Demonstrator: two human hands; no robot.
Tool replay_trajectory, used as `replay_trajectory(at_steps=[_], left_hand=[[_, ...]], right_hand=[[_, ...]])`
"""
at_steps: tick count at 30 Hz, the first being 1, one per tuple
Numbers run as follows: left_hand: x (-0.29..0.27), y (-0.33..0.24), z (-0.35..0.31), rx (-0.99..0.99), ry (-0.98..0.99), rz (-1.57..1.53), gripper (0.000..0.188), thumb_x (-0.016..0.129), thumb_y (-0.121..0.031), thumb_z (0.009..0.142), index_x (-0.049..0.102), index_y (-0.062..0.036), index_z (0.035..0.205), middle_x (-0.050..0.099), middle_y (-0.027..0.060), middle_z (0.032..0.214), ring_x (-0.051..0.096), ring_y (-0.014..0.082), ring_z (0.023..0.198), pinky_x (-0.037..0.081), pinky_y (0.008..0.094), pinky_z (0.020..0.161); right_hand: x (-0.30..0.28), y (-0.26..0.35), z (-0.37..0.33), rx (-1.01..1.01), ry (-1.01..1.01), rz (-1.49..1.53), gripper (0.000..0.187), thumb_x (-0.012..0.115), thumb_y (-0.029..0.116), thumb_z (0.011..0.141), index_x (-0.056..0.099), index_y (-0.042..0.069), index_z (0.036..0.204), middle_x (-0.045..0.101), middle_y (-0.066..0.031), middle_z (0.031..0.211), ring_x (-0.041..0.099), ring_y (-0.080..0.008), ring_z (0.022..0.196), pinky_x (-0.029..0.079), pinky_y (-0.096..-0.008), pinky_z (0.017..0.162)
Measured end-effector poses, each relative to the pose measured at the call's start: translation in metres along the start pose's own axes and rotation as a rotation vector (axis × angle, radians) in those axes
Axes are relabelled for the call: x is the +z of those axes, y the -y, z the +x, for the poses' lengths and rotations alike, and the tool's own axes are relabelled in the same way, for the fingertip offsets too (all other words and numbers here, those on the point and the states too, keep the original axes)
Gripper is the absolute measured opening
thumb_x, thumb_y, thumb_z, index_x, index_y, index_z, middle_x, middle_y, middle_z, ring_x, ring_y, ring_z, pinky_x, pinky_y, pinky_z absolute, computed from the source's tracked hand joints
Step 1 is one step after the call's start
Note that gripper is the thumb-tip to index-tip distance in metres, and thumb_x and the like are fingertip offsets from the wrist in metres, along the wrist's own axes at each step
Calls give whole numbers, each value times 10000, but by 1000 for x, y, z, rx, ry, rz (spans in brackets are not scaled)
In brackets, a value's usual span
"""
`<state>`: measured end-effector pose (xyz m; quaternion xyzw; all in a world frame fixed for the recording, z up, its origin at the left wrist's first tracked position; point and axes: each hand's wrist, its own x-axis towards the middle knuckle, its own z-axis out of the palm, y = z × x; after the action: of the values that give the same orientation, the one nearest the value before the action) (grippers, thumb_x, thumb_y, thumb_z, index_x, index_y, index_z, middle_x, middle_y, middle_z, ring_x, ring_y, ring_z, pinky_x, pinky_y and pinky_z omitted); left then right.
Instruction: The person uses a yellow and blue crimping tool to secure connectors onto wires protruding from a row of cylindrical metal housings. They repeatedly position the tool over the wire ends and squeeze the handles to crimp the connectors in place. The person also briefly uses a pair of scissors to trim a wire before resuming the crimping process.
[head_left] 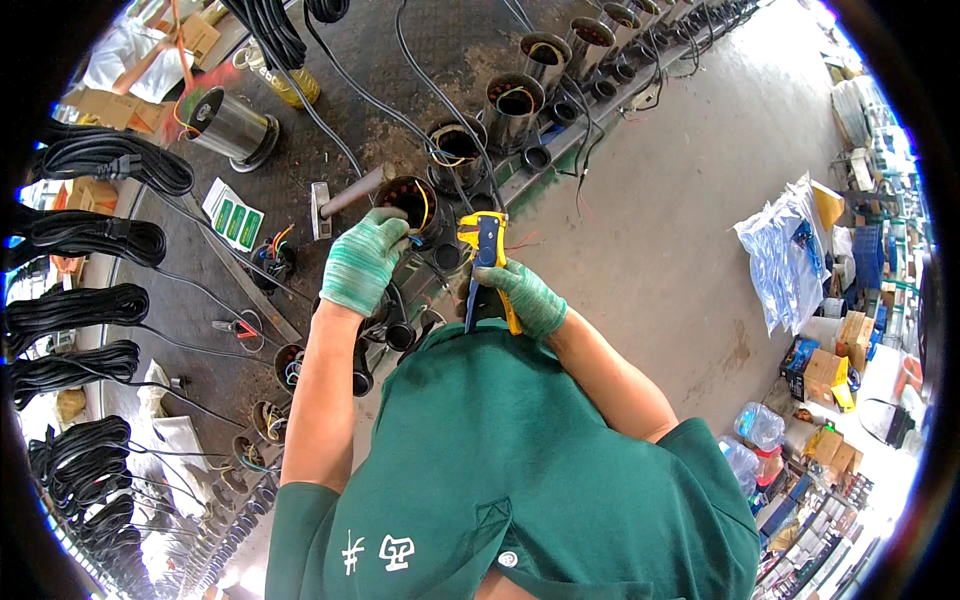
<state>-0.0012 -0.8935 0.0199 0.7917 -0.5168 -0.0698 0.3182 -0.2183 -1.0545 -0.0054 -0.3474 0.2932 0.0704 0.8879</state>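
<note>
My right hand (528, 295), in a green knit glove, grips the handles of a yellow-and-blue wire stripper (490, 240) in front of my chest. The stripper's head points away from me, beside a hanging black cable. My left hand (362, 262), gloved alike, is at the near side of an open metal cylinder (428, 225) with wires inside. Its fingers are curled together by the rim; what they pinch, if anything, is hidden. Just beyond stands another metal cylinder (470, 165) with a yellowish wire. A hammer (345, 197) lies left of the cylinders on the dark bench.
More cylinders (513, 105) line the bench edge. Coiled black cables (110, 160) hang along the left. On the bench are a loose steel cylinder (225, 125), a green-and-white card (235, 215) and red-handled pliers (245, 328). A plastic-wrapped bundle (785, 255) and boxes stand right.
</note>
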Motion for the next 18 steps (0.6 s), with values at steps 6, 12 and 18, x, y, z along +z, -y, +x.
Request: replay_trajectory(at_steps=[6,12,18], left_hand=[[-5,19,5,-54,20,-219,218,769,8,854,715,-27,1062,691,113,1096,703,306,920,572,391,840],[-10,38,12,-435,48,-697,156,728,20,927,691,2,1077,747,113,978,728,190,906,579,341,827],[-5,24,8,-135,67,-342,182,750,-20,914,730,-8,1095,746,132,997,743,264,907,579,359,807]], right_hand=[[2,-10,2,5,-23,-3,307,714,269,989,643,56,1198,725,-82,1007,720,-208,900,598,-367,842],[6,-12,1,21,-9,-15,319,718,287,985,637,59,1192,726,-96,1023,729,-231,915,602,-388,851],[13,-10,-5,14,-26,-34,323,706,274,994,620,62,1222,723,-107,1062,730,-234,936,608,-405,870]])
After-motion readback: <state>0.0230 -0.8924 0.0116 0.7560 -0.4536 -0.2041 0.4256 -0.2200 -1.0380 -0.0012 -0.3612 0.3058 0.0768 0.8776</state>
